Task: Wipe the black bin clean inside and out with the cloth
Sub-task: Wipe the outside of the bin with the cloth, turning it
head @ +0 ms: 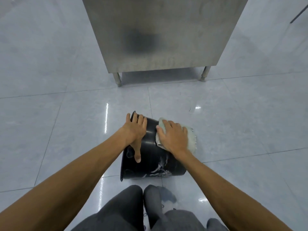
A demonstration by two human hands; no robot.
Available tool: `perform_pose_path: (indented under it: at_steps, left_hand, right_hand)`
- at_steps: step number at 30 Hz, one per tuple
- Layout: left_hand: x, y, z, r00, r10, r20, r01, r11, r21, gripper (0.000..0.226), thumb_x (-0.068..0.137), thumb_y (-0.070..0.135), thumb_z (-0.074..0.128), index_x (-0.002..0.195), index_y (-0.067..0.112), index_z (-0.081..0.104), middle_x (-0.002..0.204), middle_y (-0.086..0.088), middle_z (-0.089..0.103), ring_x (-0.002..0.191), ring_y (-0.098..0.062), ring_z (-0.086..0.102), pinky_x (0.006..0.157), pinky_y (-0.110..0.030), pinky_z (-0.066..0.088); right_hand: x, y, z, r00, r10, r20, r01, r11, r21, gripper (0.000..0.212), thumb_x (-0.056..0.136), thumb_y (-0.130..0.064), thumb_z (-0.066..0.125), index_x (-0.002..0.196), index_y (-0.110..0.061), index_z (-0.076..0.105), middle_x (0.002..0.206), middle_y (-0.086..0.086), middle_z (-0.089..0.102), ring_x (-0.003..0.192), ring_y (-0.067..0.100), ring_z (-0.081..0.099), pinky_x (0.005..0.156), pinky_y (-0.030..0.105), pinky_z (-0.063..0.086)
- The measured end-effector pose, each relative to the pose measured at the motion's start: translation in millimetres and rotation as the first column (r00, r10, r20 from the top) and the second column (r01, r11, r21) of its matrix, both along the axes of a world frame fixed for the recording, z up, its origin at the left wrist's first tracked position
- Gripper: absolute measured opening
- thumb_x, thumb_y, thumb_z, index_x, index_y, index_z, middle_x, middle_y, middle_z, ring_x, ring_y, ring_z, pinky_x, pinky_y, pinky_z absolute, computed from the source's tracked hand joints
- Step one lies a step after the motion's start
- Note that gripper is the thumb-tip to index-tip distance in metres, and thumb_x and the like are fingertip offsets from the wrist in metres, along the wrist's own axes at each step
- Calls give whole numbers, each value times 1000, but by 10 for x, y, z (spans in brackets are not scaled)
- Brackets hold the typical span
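Head view looks down on you crouched over the black bin (155, 162); it lies tipped on its side on the tiled floor (58, 122), just ahead of your knees, rim toward your left. Your left hand (135, 130) is spread flat on the upper wall near the rim, fingers (139, 118) open and curling over the far side, thumb pointing back toward you; it braces rather than grips. Your right hand (172, 135) presses the cloth (191, 139) against the bin near its base, fingers flat and slightly splayed, nothing pinched; the cloth spills out past your fingertips and beyond your little finger.

You look to be on the outside pass; white streaks (160, 169) show on the wall nearest you, below your right wrist, so that patch likely wants wiping. Next move probably calls for a sweep toward those marks, or a roll of the bin under your left palm; the inside can't be judged from here.

No brand, label or writing is readable on the bin, the cloth or the steel cabinet (158, 34) beyond your fingertips.
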State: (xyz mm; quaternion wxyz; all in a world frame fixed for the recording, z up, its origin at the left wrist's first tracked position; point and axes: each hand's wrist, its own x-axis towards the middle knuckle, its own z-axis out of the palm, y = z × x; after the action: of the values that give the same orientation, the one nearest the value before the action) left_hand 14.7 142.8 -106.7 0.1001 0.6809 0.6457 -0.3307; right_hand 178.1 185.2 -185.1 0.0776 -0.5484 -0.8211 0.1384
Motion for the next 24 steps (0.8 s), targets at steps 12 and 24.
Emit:
perform_pose_path:
  at_steps: [12,24]
  left_hand:
    - [106,-659,-183,989,-142,36,127,952,279,155,54,95,58,154,-2,-9,162,-30,-10,148,-49,-12,116,-66,-2]
    - [111,-513,-284,1000,15,-8,-12,971,239,169,42,90,71,152,-2,-17,160,-32,-13,144,-59,-9,114,-72,12]
  right_hand:
    - [-106,487,176,1000,12,20,-5,945,-326,63,99,-61,21,130,-31,67,135,5,67,123,29,57,107,51,35]
    - [-201,682,74,971,238,20,-230,955,-185,59,105,-56,17,116,-24,65,116,4,73,107,30,66,93,47,48]
